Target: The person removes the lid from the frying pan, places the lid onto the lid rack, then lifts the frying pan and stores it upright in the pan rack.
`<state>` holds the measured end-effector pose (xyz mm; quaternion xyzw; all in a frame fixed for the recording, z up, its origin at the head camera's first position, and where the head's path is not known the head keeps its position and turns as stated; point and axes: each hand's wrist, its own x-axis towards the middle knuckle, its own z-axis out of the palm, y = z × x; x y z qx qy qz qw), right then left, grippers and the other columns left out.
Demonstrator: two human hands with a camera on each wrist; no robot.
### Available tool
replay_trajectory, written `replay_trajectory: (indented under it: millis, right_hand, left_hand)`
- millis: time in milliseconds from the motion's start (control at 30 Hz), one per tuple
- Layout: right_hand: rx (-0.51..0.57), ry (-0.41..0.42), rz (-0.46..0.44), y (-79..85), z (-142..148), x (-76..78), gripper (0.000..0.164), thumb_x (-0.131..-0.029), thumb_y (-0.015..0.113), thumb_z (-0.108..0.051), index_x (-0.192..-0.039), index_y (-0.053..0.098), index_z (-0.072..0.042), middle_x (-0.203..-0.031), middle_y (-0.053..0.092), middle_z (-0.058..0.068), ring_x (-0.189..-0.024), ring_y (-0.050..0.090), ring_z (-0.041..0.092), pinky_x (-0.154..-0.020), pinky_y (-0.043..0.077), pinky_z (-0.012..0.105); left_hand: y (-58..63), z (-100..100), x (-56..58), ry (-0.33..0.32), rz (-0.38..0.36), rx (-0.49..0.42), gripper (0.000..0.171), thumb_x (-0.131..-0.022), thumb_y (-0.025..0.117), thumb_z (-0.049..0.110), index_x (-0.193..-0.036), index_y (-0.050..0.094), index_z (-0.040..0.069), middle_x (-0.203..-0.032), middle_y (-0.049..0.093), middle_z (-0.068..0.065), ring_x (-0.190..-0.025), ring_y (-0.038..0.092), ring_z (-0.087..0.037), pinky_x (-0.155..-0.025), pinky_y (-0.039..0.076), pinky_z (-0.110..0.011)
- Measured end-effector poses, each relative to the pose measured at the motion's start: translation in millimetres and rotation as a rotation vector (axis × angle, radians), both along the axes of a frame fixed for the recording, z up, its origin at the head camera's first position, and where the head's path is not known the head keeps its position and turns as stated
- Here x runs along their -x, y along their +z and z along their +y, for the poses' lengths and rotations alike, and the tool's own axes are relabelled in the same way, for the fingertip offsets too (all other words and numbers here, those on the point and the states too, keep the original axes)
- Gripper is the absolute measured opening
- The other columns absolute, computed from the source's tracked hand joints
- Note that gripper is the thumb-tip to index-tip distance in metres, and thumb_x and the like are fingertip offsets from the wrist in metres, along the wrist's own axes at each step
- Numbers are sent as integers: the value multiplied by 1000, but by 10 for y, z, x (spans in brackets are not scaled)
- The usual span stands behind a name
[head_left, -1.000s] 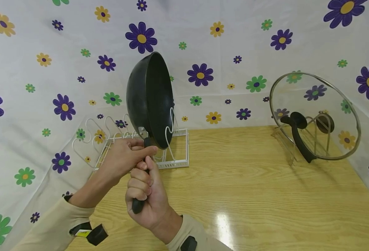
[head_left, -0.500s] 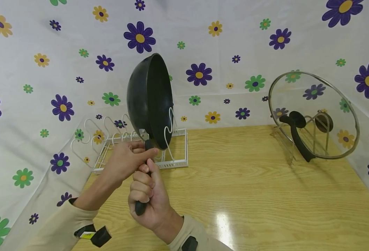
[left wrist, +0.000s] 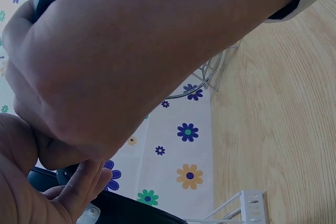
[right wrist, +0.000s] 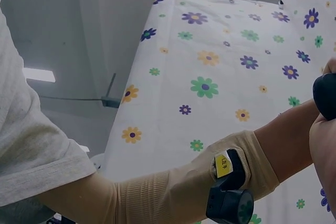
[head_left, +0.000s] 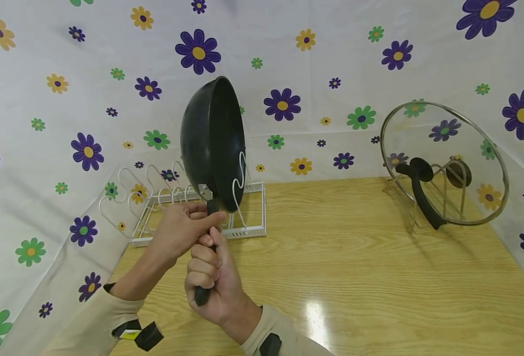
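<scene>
A black wok stands tipped on its side over the right end of a white wire rack, its hollow facing right. The black handle points down toward me. Close to the bowl, my left hand pinches the handle between thumb and fingers. Just below it, my right hand grips the handle in a fist, leaving the rounded end poking out underneath. In the left wrist view, my right hand covers most of the handle. Only the handle's end shows in the right wrist view.
At the back right, a glass lid with a black handle leans in a wire stand. The rack's wavy wire dividers rise left of the wok. A flowered sheet hangs behind the wooden table.
Both hands and the wok's handle have shifted slightly right and down, while the bowl has barely moved. Both grips look the same, and the view has drifted a little.
</scene>
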<state>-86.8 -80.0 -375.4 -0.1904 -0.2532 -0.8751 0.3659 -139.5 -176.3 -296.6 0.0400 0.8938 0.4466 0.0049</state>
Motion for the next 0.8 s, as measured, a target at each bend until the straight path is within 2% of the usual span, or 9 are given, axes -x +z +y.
replay_trajectory:
  millis: [467, 567, 667, 800]
  right_hand:
    - [6, 9, 17, -69, 6, 32, 35, -112, 43, -34, -87, 56, -13, -62, 30, -11, -49, 23, -1, -50, 22, 11]
    - [9, 13, 19, -84, 7, 36, 34, -111, 43, -33, -86, 56, -13, -62, 30, -11, -49, 23, -1, -50, 22, 11]
    - [9, 18, 18, -99, 10, 39, 34, -111, 44, -32, -86, 56, -13, -62, 30, -11, -49, 23, -1, -50, 22, 11]
    - [3, 20, 13, -121, 13, 45, 33, -111, 45, -31, -85, 56, -13, -62, 30, -11, -49, 24, -1, -49, 22, 11]
  left_hand:
    - [-78, 11, 15, 27, -15, -2, 42, -88, 78, 30, -64, 49, 10, -54, 40, 8, -53, 45, -11, -48, 35, -25]
    - [-112, 6, 22, 28, -31, -46, 36, -88, 78, 28, -70, 56, 8, -56, 47, 8, -54, 49, -9, -49, 40, -24]
    - [-147, 5, 32, 32, -37, -81, 34, -89, 78, 26, -76, 58, 2, -58, 48, 6, -53, 50, -9, -49, 41, -23]
    - [-172, 3, 36, 59, -33, -61, 32, -89, 79, 29, -89, 66, -1, -67, 60, 5, -61, 56, -7, -55, 47, -22]
